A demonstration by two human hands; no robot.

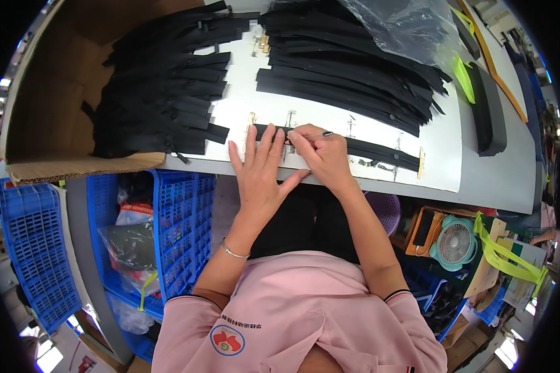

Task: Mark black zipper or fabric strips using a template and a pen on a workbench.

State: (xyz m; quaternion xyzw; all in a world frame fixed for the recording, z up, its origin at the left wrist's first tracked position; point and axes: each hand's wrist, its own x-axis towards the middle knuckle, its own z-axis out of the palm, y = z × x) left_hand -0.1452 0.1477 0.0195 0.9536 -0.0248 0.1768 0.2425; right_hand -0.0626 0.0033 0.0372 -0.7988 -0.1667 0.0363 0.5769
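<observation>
A single black fabric strip [379, 152] lies across the white board [438, 168] near the table's front edge, over several dark marks drawn on the board. My left hand [258, 168] presses flat on the strip's left part, fingers stretched out and apart. Beside it, my right hand [323, 152] is closed around a slim pen-like tool [327, 133] with a dark end showing above the fingers. Its tip is hidden by the fingers, at the strip by my left fingertips. Behind the hands, a stack of similar black strips [336, 74] is spread on the board.
More black strips [162, 93] overhang an open cardboard box [50, 93] at the left. Clear plastic film [410, 28] covers the far strips. A long dark grey block [485, 112] stands at the right. Below are blue crates [183, 217] and a turquoise fan [455, 242].
</observation>
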